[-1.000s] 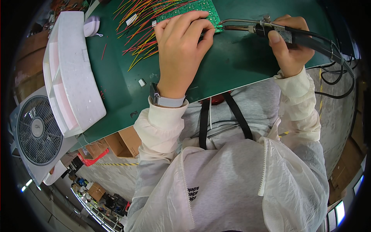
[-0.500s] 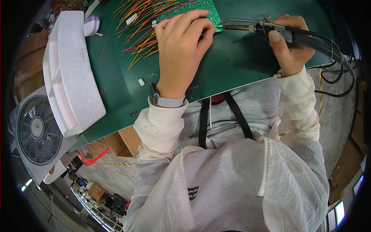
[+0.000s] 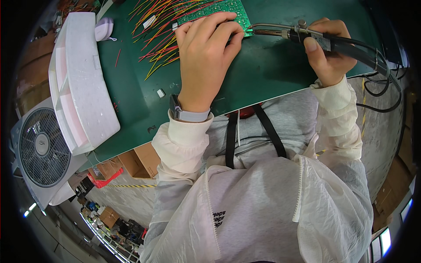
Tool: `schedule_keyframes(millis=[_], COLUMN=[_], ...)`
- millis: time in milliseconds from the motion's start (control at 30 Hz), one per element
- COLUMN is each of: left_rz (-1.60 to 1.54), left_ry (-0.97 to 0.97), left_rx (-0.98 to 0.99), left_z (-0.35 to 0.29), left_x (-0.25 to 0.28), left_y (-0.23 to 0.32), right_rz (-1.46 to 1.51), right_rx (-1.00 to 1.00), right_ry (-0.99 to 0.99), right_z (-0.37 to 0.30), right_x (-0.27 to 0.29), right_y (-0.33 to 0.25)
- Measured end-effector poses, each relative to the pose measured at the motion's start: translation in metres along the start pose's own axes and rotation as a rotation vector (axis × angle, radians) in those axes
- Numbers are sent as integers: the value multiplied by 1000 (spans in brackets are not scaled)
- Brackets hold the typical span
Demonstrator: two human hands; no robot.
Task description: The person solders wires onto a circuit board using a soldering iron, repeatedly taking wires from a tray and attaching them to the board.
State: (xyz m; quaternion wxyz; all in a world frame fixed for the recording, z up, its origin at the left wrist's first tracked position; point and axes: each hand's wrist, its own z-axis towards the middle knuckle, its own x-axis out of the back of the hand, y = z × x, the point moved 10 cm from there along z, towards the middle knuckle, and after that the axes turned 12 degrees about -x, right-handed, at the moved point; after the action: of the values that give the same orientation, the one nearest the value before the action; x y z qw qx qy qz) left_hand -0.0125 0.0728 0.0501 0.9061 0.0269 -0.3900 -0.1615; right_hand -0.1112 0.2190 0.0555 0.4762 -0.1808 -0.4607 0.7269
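My right hand [image 3: 331,50] grips a soldering iron [image 3: 302,34] with a thin metal feed tube [image 3: 269,25] clamped along it. The iron's tip meets the right edge of a green circuit board [image 3: 239,11] on the bench. Over the board's near side lies my left hand [image 3: 208,55], fingers bent, with thumb and forefinger closed together close to the iron's tip. What they pinch is hidden. Red and yellow wires [image 3: 160,48] fan out to the left from the board and from under my left hand.
A white foam tray [image 3: 90,83] with compartments stands at the left of the green bench [image 3: 144,109], a lilac case [image 3: 104,29] beside it. A small white piece [image 3: 161,93] lies near my left wrist. Beyond the bench's left edge is a fan [image 3: 42,144]. Black cables [image 3: 386,87] hang at the right.
The iron and my right hand have shifted very slightly, with the iron's tip still at the board's edge. My left hand stays in place.
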Motion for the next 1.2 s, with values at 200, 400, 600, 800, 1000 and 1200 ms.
schedule_keyframes(millis=[200, 400, 600, 800, 1000, 1200], left_rz=[6, 31, 29, 14, -6, -115], left_ry=[-2, -36, -27, -11, -36, -63], left_rx=[0, -9, -9, -6, 24, 135], left_z=[-1, 1, 0, 1, 1, 1], left_x=[0, -1, 1, 1, 2, 6], left_y=[0, 2, 1, 1, 1, -3], right_rz=[-5, 5, -15, 49, -57, 47], right_rx=[-13, 24, -22, -64, -159, -295], right_ry=[7, 2, 46, 215, 423, 528], right_z=[0, 1, 1, -1, -4, 0], right_x=[0, -1, 5, 20, 36, 50], right_y=[1, 1, 1, 6, 8, 23])
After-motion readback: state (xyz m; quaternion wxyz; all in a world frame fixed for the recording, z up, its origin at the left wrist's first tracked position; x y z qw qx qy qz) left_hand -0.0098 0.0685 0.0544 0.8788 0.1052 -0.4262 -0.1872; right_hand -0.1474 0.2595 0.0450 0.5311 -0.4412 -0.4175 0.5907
